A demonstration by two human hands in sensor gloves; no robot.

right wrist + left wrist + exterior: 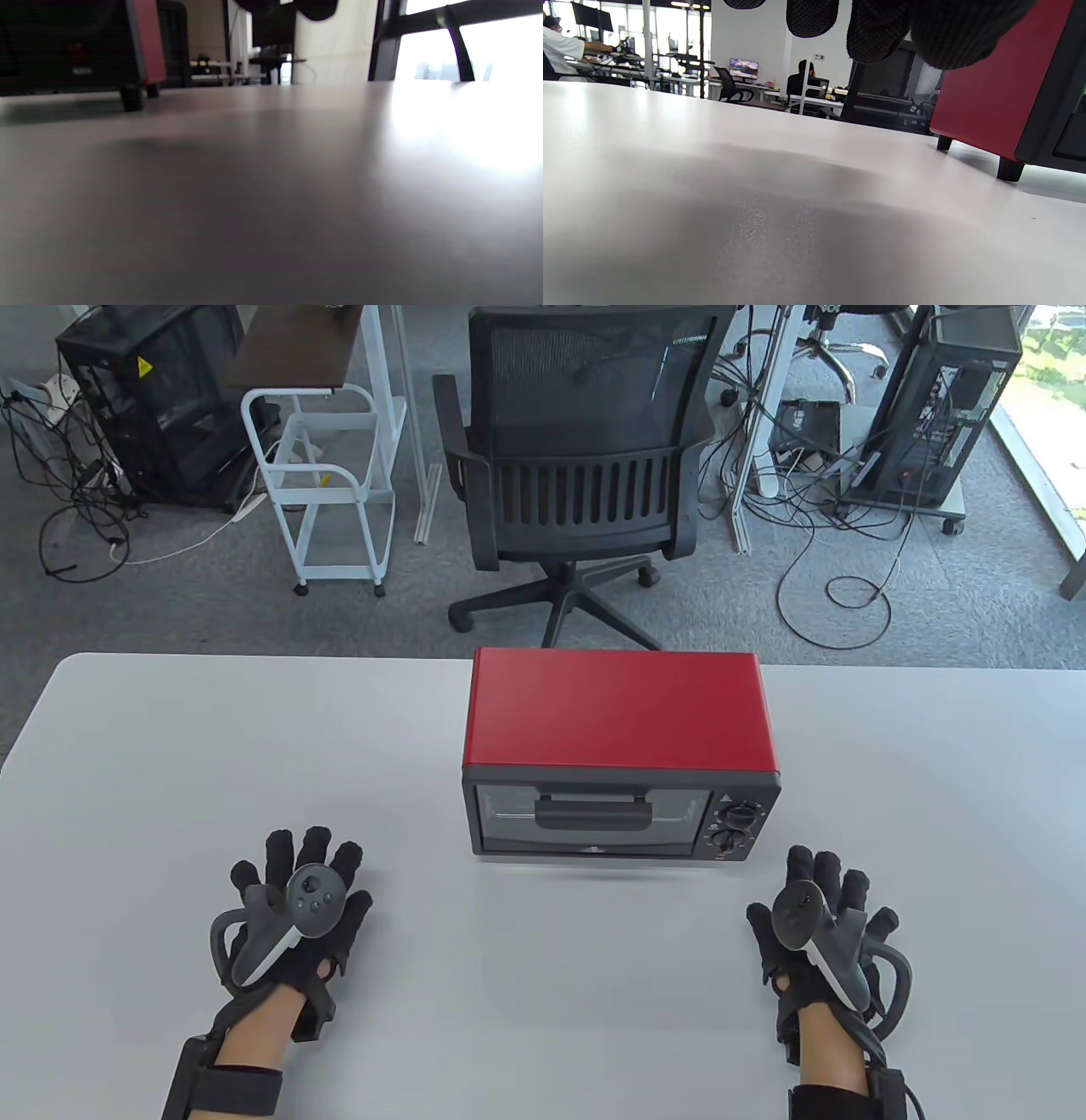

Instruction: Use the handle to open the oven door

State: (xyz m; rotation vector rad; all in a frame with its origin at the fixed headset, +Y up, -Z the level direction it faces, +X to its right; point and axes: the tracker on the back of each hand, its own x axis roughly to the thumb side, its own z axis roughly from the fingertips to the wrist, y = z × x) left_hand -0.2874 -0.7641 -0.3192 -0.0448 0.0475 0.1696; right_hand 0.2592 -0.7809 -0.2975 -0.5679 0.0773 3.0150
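Red oven [619,712] sitting mid-table, door [590,814] facing front and closed, handle [594,811] running across the glass near its top. Left hand [293,912] flat on the table [170,746], fingers spread, holding nothing, well left of the oven. Right hand [819,925] likewise palm down, fingers spread and empty, just right of the front corner. Reach not yet begun. Best bet: hook fingers over the handle from above, centred along the bar, then pull out and down along the hinge arc, probably steadying the light box with the spare hand so it cannot slide. Counting up: one oven, one door, one handle, two knobs [735,827] stacked at the right of the front, two hands
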